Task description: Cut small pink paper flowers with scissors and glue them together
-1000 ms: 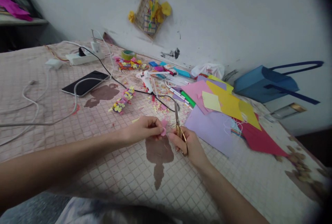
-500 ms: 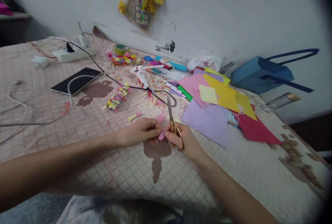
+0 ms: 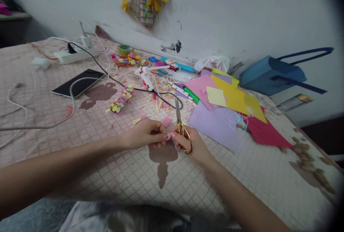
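Observation:
My left hand point(image 3: 152, 134) pinches a small pink paper piece point(image 3: 168, 136) between thumb and forefinger, above the table. Gold-handled scissors point(image 3: 179, 121) are held in my right hand point(image 3: 192, 140), their blades pointing up and away from me. The fingertips of that hand meet the other side of the pink piece. Just beyond my hands, another pink paper piece point(image 3: 166, 121) lies on the cloth, with yellow and pink scraps point(image 3: 138, 119) to its left. A cluster of yellow, pink and purple paper bits point(image 3: 120, 99) rests farther left.
A white glue gun point(image 3: 146, 78) with a black cord stands behind. Coloured paper sheets point(image 3: 215, 126) and a green marker point(image 3: 191, 95) spread to the right, near a blue bag point(image 3: 271, 76). At left are a dark tablet point(image 3: 77, 82), a power strip point(image 3: 76, 56) and cables.
My right fingertips have come to the pink piece, which now looks curled between both hands. The scissors have shifted slightly right. The view has moved a little.

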`<state>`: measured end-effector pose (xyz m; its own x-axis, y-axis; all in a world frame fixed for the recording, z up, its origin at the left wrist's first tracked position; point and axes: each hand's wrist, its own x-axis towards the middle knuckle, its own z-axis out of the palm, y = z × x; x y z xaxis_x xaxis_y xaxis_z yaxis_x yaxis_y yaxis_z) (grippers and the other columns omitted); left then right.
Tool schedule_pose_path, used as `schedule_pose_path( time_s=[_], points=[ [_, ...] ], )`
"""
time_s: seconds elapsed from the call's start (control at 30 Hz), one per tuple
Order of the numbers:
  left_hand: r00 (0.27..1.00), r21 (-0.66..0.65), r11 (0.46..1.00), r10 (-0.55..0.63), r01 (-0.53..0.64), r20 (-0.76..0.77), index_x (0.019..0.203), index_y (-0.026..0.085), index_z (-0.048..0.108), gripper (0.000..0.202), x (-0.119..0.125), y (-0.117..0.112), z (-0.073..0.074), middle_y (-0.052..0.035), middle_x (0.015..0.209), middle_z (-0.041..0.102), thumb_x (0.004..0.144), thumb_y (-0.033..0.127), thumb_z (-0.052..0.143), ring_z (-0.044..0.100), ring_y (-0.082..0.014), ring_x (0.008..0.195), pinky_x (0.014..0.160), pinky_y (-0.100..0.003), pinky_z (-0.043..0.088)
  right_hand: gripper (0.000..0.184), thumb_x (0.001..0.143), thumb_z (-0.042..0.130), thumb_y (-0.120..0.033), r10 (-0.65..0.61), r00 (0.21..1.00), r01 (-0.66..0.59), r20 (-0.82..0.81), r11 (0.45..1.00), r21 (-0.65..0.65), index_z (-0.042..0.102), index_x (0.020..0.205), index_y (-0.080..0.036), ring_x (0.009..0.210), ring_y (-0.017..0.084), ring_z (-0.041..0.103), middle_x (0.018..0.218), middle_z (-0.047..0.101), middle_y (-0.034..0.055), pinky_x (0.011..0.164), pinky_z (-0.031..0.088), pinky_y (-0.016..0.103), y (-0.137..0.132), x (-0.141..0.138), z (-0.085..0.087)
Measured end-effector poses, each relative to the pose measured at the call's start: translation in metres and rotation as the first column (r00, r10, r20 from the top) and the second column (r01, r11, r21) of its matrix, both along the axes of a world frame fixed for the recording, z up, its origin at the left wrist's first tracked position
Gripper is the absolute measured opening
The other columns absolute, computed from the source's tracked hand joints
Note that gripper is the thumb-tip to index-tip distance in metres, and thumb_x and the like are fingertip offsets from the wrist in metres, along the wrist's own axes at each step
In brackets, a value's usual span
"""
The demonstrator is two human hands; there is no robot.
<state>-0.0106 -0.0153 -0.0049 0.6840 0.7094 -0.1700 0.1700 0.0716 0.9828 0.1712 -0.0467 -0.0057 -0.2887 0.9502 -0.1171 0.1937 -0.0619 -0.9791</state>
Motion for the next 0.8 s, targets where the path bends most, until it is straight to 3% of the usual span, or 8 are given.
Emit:
schedule_pose_path(
  time_s=[0.17, 0.37, 0.6, 0.8],
  points=[
    [0.998, 0.034, 0.998, -0.054, 0.054, -0.012, 0.075, 0.014, 0.055, 0.020, -0.0012, -0.0005, -0.0033, 0.0014, 0.062, 0.057, 0.077, 0.034, 0.056, 0.055, -0.0087, 0.056, 0.052, -0.019, 0.044, 0.016, 0.075, 0.057, -0.030, 0.051, 0.995, -0.051, 0.086, 0.999, 0.005, 0.055, 0.072, -0.015, 0.046, 0.008, 0.042, 0.055, 0.046, -0.0046, 0.044, 0.035, 0.020, 0.0012, -0.0008, 0.0075],
    [1.000, 0.069, 0.997, 0.021, -0.021, -0.001, 0.074, 0.013, 0.055, 0.023, -0.0007, 0.0009, 0.0003, 0.0015, 0.060, 0.055, 0.080, 0.035, 0.052, 0.053, -0.0081, 0.055, 0.050, -0.018, 0.042, 0.012, 0.075, 0.055, -0.026, 0.049, 0.992, -0.054, 0.116, 0.998, 0.043, 0.055, 0.072, -0.015, 0.047, 0.008, 0.042, 0.054, 0.045, -0.0048, 0.045, 0.034, 0.020, 0.0014, 0.0003, 0.0085],
    [0.999, -0.028, 1.000, 0.007, -0.007, 0.031, 0.083, 0.013, 0.057, 0.025, -0.0004, 0.0022, 0.0002, -0.0004, 0.071, 0.060, 0.075, 0.036, 0.060, 0.055, -0.0083, 0.058, 0.053, -0.019, 0.044, 0.011, 0.077, 0.053, -0.025, -0.028, 0.994, 0.021, 0.106, 0.997, 0.074, 0.053, 0.071, -0.016, 0.044, 0.008, 0.043, 0.052, 0.045, -0.0057, 0.044, 0.034, 0.019, 0.0011, 0.0005, 0.0041],
    [0.999, -0.068, 0.998, 0.020, -0.018, 0.030, 0.074, 0.013, 0.058, 0.023, -0.0015, 0.0040, -0.0014, -0.0015, 0.068, 0.063, 0.074, 0.036, 0.060, 0.058, -0.0087, 0.056, 0.053, -0.020, 0.046, 0.014, 0.078, 0.052, -0.028, 0.013, 0.998, -0.017, 0.067, 0.998, 0.053, 0.054, 0.072, -0.016, 0.045, 0.007, 0.041, 0.055, 0.047, -0.0047, 0.044, 0.035, 0.019, 0.0000, -0.0007, 0.0017]
  ],
)
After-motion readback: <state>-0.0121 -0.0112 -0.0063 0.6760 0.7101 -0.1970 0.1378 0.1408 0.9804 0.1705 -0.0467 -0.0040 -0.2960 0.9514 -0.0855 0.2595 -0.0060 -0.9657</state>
